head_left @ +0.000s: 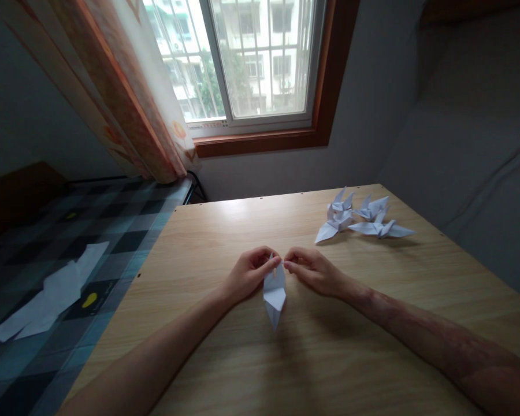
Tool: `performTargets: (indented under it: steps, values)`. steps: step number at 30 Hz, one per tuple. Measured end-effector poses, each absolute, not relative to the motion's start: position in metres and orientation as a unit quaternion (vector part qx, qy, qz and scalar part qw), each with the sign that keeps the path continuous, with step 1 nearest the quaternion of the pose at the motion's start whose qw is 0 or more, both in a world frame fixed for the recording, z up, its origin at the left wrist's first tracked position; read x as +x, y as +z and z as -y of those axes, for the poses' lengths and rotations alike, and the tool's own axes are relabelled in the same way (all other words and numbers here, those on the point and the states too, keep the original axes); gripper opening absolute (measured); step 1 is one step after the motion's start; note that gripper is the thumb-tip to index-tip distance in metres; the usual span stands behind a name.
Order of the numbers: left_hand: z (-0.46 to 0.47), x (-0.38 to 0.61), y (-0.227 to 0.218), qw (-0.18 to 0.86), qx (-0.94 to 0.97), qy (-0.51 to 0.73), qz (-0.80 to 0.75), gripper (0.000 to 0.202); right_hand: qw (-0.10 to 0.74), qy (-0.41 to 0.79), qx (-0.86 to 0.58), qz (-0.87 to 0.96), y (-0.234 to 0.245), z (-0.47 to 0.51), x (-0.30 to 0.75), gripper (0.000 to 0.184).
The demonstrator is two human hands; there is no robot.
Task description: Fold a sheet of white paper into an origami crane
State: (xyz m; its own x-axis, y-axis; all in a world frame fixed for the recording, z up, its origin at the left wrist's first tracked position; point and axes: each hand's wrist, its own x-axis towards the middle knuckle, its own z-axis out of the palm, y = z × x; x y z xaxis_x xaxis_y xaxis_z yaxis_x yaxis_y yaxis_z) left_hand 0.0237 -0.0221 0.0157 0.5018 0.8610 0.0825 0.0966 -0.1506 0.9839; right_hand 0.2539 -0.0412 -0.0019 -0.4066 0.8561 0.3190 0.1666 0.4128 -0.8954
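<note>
A white folded paper crane point(275, 293) is held over the middle of the wooden table, its pointed end toward me. My left hand point(256, 268) is closed on its upper left part, thumb lying across the paper. At its upper right, my right hand point(307, 268) pinches a small tip of the same crane between thumb and fingertips. The fingers hide part of the crane's far end. Several finished paper cranes point(382, 228) stand in a group at the table's far right.
The wooden table point(216, 231) reaches toward a window point(264, 63) with a brown frame. To the left is a bed with a checked cover point(130, 242), and white paper sheets point(56, 297) lie on it. A patterned curtain point(125, 92) hangs beside the window.
</note>
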Motion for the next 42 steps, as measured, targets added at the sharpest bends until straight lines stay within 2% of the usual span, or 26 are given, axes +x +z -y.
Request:
performTargets:
  steps: [8, 14, 18, 23, 24, 29, 36, 42]
  values:
    - [0.018, 0.022, 0.007, 0.558, 0.661, 0.358, -0.352, 0.045, 0.422, 0.413, -0.349, 0.728, -0.001, 0.042, 0.253, 0.022]
    - [0.012, 0.023, 0.005, 0.553, 0.599, 0.449, -0.366, 0.042, 0.380, 0.376, -0.340, 0.774, 0.005, 0.044, 0.254, 0.020]
    - [0.007, 0.024, 0.003, 0.540, 0.553, 0.509, -0.380, 0.041, 0.387, 0.376, -0.325, 0.777, 0.008, 0.046, 0.256, 0.019]
    - [0.005, 0.023, 0.002, 0.545, 0.513, 0.532, -0.397, 0.043, 0.392, 0.366, -0.323, 0.780, 0.006, 0.045, 0.257, 0.039]
    - [0.006, 0.023, 0.002, 0.554, 0.513, 0.525, -0.393, 0.043, 0.389, 0.357, -0.325, 0.784, 0.005, 0.045, 0.256, 0.037]
    - [0.009, 0.023, 0.003, 0.581, 0.527, 0.492, -0.378, 0.047, 0.380, 0.318, -0.325, 0.805, 0.001, 0.042, 0.253, 0.010]
    - [0.006, 0.020, 0.004, 0.589, 0.526, 0.488, -0.372, 0.045, 0.392, 0.343, -0.327, 0.788, 0.002, 0.044, 0.252, 0.022]
    - [0.002, 0.021, 0.000, 0.583, 0.551, 0.472, -0.367, 0.046, 0.410, 0.358, -0.331, 0.771, -0.001, 0.042, 0.252, 0.014]
